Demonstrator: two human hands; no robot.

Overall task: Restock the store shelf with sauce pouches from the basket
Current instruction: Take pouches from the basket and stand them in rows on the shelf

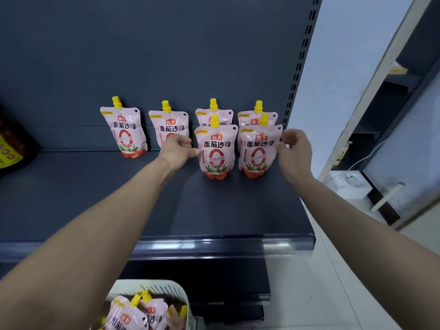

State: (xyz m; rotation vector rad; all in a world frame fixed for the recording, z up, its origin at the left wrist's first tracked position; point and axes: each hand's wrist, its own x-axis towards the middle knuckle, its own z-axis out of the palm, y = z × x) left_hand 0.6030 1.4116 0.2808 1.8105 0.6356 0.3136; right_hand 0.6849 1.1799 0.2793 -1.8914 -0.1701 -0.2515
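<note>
Pink sauce pouches with yellow caps stand on the dark shelf [95,198]. Several line the back, from the leftmost back pouch [123,132] across to the right. Two stand in front: the front left pouch [215,151] and the front right pouch [258,151]. My left hand [177,148] is just left of the front left pouch, its fingers loosely apart and its fingertips touching that pouch's edge. My right hand [295,151] pinches the upper right corner of the front right pouch. The white basket [166,289] below holds more pouches [133,315].
A dark package with a yellow label [12,148] sits at the shelf's far left. The slotted shelf upright [297,67] bounds the right side. A white box [345,186] and a cable lie on the floor beyond it.
</note>
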